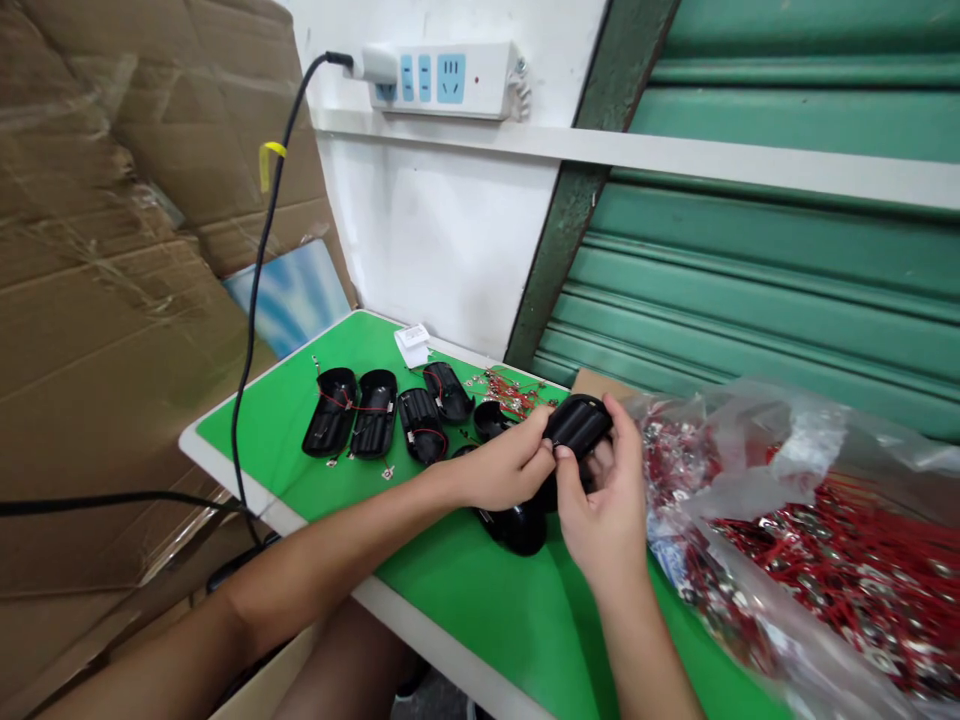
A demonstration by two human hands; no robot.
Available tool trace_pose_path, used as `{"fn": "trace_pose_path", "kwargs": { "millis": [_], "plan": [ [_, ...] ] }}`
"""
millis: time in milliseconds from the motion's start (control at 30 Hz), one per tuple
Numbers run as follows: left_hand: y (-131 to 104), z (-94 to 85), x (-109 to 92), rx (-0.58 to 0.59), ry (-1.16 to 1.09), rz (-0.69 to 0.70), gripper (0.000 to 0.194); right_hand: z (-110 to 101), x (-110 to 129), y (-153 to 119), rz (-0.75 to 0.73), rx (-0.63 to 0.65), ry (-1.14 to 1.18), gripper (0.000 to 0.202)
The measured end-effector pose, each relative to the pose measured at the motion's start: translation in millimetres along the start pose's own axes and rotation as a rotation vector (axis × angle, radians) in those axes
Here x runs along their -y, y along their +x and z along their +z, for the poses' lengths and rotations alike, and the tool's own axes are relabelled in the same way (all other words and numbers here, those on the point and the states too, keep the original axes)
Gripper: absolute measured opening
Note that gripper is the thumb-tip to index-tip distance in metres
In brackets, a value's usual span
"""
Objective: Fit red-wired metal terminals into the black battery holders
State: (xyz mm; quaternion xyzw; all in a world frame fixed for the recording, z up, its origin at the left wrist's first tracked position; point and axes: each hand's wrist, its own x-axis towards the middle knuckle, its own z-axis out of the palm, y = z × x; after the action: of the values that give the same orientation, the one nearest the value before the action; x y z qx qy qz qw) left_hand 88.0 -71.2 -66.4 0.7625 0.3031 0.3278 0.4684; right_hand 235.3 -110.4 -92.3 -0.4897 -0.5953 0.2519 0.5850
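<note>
Your left hand [504, 466] and right hand [606, 510] grip one black rounded plastic casing [579, 426], underside hidden, translucent plastic bag [796, 455] cut off rightward.

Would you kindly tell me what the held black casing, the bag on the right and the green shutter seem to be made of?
Black casing: probably moulded plastic, smooth with slight sheen.
Bag: clear, wrinkled plastic film; red wires show through.
Shutter: likely painted metal, judging by its glossy ribbed slats.
</note>
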Motion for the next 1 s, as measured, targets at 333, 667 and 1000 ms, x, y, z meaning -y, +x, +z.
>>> {"fn": "trace_pose_path", "kwargs": {
  "millis": [333,667,1000],
  "plan": [
    [9.6,-0.6,3.7,-0.05,-0.509,-0.193,0.053,-7.8,10.1,1.6,-0.019,-0.012,0.012,0.055],
    [6.4,-0.3,-4.6,-0.047,-0.638,-0.282,0.043,-6.9,10.3,-5.0,-0.128,-0.004,-0.134,0.058],
    [7.7,-6.2,2.6,0.054,-0.557,-0.183,0.061,-8.2,5.5,0.5,0.01,0.018,-0.044,0.062]
  ]
}}
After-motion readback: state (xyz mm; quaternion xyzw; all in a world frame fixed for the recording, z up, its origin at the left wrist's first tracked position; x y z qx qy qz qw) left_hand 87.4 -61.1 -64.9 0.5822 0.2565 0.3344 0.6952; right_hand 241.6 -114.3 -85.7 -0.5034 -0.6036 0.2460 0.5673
